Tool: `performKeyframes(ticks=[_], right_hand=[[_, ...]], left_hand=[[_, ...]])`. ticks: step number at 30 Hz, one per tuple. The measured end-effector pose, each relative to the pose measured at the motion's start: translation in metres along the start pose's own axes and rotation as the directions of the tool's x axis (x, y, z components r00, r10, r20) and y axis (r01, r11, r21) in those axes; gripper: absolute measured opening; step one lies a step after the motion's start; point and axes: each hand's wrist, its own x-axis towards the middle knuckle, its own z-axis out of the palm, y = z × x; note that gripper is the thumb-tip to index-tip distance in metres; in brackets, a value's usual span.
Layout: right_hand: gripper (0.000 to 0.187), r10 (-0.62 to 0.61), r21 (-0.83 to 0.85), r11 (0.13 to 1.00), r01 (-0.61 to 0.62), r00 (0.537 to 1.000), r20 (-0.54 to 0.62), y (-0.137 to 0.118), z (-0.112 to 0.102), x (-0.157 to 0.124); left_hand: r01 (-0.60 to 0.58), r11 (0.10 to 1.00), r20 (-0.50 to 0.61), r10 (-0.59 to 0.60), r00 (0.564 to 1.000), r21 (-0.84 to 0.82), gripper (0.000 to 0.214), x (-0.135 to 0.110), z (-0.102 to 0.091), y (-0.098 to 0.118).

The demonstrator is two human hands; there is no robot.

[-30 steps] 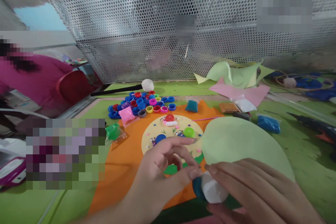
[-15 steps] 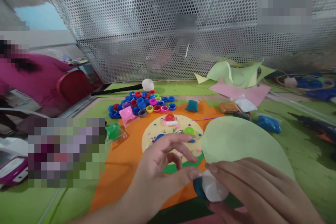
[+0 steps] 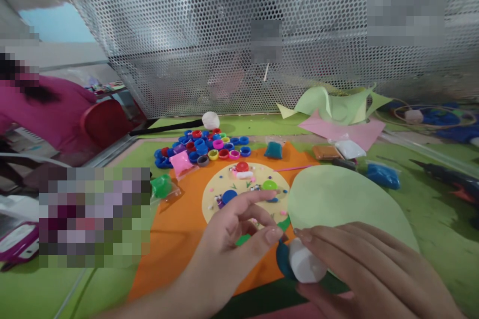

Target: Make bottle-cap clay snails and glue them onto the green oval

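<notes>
We are gripping a white lump (image 3: 305, 263) in our right hand (image 3: 370, 271) just below the yellow disc (image 3: 224, 182); left hand (image 3: 228, 246) is pinching narrow, contents unclear.

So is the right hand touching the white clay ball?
Touching. The head view shows the right hand cupped around the white clay ball, with no gap between them.

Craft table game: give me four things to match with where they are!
1 white clay lump
2 bottle caps
3 pale green paper circle
4 glue gun

A far right on the green mat
B in the right hand
C heaped at the orange sheet's far edge
D just right of the yellow disc

Pairs: 1-B, 2-C, 3-D, 4-A
</notes>
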Motion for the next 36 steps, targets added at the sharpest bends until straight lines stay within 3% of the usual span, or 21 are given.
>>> performKeyframes(ticks=[6, 11, 19, 24, 28, 33, 36], right_hand=[[0.01, 0.03, -0.012, 0.999, -0.03, 0.999, 0.042, -0.0032, -0.0033, -0.0019], [0.012, -0.01, -0.007, 1.0, 0.011, 1.0, 0.019, -0.0003, -0.0032, -0.0003], [0.011, 0.017, -0.03, 0.999, -0.016, 0.999, 0.043, -0.0029, -0.0037, -0.0012], [0.012, 0.014, -0.051, 0.999, -0.012, 0.999, 0.047, -0.0043, -0.0048, 0.0018], [0.012, 0.032, -0.042, 0.999, -0.03, 0.998, 0.052, -0.004, -0.0025, 0.0021], [0.014, -0.028, -0.008, 1.0, 0.028, 1.0, 0.002, -0.0006, 0.0004, -0.0022], [0.012, 0.012, -0.005, 1.0, -0.012, 0.998, 0.053, -0.001, -0.0016, -0.0011]], left_hand=[[-0.034, 0.999, -0.025, 0.034, 0.999, 0.0, 0.03, 0.0005, 0.0003, 0.0028], [-0.048, 0.999, 0.043, 0.048, 0.998, 0.013, 0.04, 0.0019, -0.0013, 0.0023], [-0.022, 0.999, 0.009, 0.022, 1.0, -0.025, 0.031, 0.0028, 0.0008, 0.0006], [-0.02, 0.998, 0.045, 0.023, 0.999, -0.062, 0.039, 0.0034, -0.0006, -0.0004], [-0.002, 0.999, 0.056, 0.004, 0.998, -0.041, 0.039, 0.0036, -0.0008, -0.0003], [0.021, 1.0, 0.013, -0.021, 1.0, -0.003, 0.032, 0.0041, 0.0011, 0.0049], [0.039, 0.999, 0.034, -0.04, 0.999, 0.012, 0.035, 0.0052, 0.0018, 0.0065]])
